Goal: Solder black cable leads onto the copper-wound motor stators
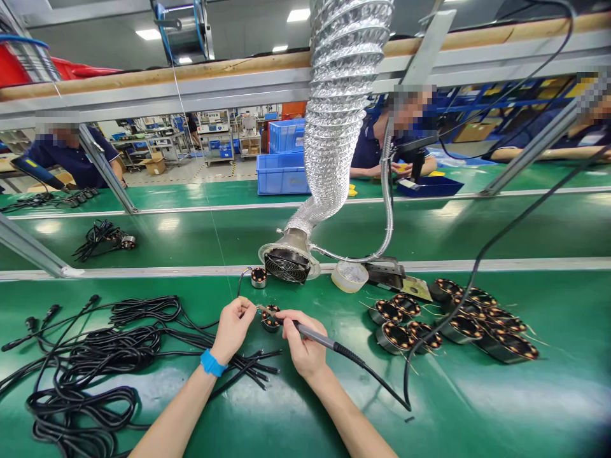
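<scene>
My right hand (pixel 303 343) is shut on a soldering iron (pixel 315 337), whose thin tip reaches left to a small motor stator with copper windings (pixel 270 318) on the green bench mat (pixel 334 394). My left hand (pixel 232 329), with a blue wristband (pixel 212 363), pinches a thin strand that looks like solder wire (pixel 247 303) just beside the stator. A bundle of black cables (pixel 81 375) lies left of and under my left wrist. Several more stators (pixel 458 324) are grouped to the right of my right hand.
A finished-looking stator with a wire (pixel 258 277) stands beyond my left hand. Ahead are a fume extractor nozzle (pixel 289 261) on a silver duct (pixel 334 108) and a tape roll (pixel 350 277). Co-workers (pixel 396 137) sit across the benches, near blue crates (pixel 281 173).
</scene>
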`<state>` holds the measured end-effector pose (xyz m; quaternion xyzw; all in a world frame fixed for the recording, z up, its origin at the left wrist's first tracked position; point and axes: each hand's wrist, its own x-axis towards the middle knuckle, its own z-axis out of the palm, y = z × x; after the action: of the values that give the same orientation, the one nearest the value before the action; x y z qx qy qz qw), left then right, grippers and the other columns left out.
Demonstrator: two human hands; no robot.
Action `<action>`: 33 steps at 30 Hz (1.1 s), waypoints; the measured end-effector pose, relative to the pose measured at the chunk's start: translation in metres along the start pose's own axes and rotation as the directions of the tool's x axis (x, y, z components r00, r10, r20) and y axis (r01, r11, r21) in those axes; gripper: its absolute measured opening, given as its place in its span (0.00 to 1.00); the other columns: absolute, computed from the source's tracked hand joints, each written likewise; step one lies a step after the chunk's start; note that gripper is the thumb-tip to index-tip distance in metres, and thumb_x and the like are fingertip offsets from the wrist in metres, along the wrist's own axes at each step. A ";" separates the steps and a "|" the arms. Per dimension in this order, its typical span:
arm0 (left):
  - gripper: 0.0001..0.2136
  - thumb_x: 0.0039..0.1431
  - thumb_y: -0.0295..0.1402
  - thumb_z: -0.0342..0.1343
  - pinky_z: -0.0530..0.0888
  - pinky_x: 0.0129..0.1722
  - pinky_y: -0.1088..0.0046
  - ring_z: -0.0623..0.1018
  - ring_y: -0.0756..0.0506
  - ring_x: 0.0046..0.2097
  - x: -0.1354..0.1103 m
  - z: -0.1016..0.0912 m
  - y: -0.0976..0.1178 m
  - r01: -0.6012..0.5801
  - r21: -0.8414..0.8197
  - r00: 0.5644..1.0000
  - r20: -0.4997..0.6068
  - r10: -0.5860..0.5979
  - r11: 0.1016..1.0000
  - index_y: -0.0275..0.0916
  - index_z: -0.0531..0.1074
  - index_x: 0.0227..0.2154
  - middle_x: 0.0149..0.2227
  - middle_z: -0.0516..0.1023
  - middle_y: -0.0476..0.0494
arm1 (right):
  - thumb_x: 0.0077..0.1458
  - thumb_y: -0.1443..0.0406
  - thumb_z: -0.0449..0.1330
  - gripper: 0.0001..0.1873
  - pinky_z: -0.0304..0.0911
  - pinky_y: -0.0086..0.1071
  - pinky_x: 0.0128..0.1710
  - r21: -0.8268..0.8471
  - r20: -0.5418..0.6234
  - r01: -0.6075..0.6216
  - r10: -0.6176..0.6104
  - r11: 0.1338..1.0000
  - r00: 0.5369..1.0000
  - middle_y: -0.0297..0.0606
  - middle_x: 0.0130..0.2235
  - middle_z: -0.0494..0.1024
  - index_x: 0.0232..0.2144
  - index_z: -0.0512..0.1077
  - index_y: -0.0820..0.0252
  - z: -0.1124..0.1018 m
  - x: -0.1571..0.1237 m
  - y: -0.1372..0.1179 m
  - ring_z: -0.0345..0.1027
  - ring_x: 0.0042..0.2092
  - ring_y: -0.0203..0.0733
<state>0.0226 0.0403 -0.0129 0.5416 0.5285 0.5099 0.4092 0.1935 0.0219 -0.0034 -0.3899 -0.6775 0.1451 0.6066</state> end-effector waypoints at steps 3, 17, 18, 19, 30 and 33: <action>0.12 0.57 0.41 0.57 0.64 0.32 0.74 0.67 0.49 0.30 0.000 0.000 -0.002 -0.003 0.002 1.000 -0.004 0.003 1.000 0.38 0.68 0.26 0.26 0.68 0.51 | 0.62 0.67 0.54 0.11 0.68 0.31 0.28 0.006 -0.002 0.005 -0.005 1.000 1.000 0.33 0.24 0.79 0.32 0.76 0.58 0.000 0.000 0.000 0.75 0.25 0.39; 0.12 0.57 0.41 0.58 0.65 0.34 0.73 0.68 0.49 0.31 0.001 0.000 -0.002 -0.001 -0.019 1.000 -0.006 0.001 1.000 0.38 0.69 0.27 0.27 0.69 0.50 | 0.61 0.67 0.54 0.11 0.69 0.33 0.28 0.018 -0.061 0.008 -0.007 1.000 0.998 0.35 0.26 0.80 0.32 0.77 0.58 -0.001 -0.001 -0.001 0.76 0.27 0.41; 0.12 0.57 0.41 0.58 0.65 0.34 0.73 0.68 0.49 0.31 0.001 0.000 -0.003 0.000 -0.016 1.000 -0.005 0.000 1.000 0.38 0.69 0.27 0.27 0.69 0.50 | 0.61 0.67 0.54 0.11 0.69 0.33 0.29 0.018 -0.064 0.012 -0.011 1.000 0.998 0.35 0.26 0.80 0.32 0.77 0.58 -0.001 -0.001 -0.001 0.76 0.27 0.41; 0.12 0.57 0.42 0.58 0.65 0.33 0.73 0.68 0.49 0.31 0.001 0.000 -0.003 0.001 -0.013 1.000 -0.005 -0.001 1.000 0.38 0.69 0.27 0.27 0.69 0.50 | 0.61 0.67 0.54 0.11 0.69 0.33 0.29 0.017 -0.066 0.016 -0.015 1.000 0.998 0.35 0.26 0.80 0.32 0.77 0.58 -0.002 -0.001 -0.001 0.76 0.27 0.41; 0.12 0.55 0.42 0.58 0.65 0.32 0.74 0.68 0.49 0.30 0.001 0.001 0.001 0.008 -0.011 1.000 -0.023 -0.008 1.000 0.38 0.69 0.26 0.26 0.70 0.51 | 0.60 0.67 0.54 0.11 0.70 0.34 0.28 0.009 -0.065 0.019 -0.019 1.000 0.998 0.34 0.23 0.78 0.31 0.77 0.57 -0.003 0.001 -0.003 0.74 0.24 0.41; 0.12 0.55 0.42 0.59 0.66 0.32 0.74 0.68 0.49 0.30 0.001 0.000 0.001 0.008 -0.016 1.000 -0.027 -0.009 1.000 0.38 0.70 0.26 0.26 0.70 0.50 | 0.60 0.67 0.54 0.11 0.70 0.34 0.28 0.007 -0.065 0.018 -0.018 1.000 0.998 0.35 0.24 0.79 0.31 0.77 0.57 -0.003 0.000 -0.003 0.75 0.25 0.41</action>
<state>0.0231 0.0411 -0.0118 0.5292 0.5322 0.5196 0.4083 0.1952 0.0191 -0.0003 -0.3858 -0.6603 0.1295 0.6311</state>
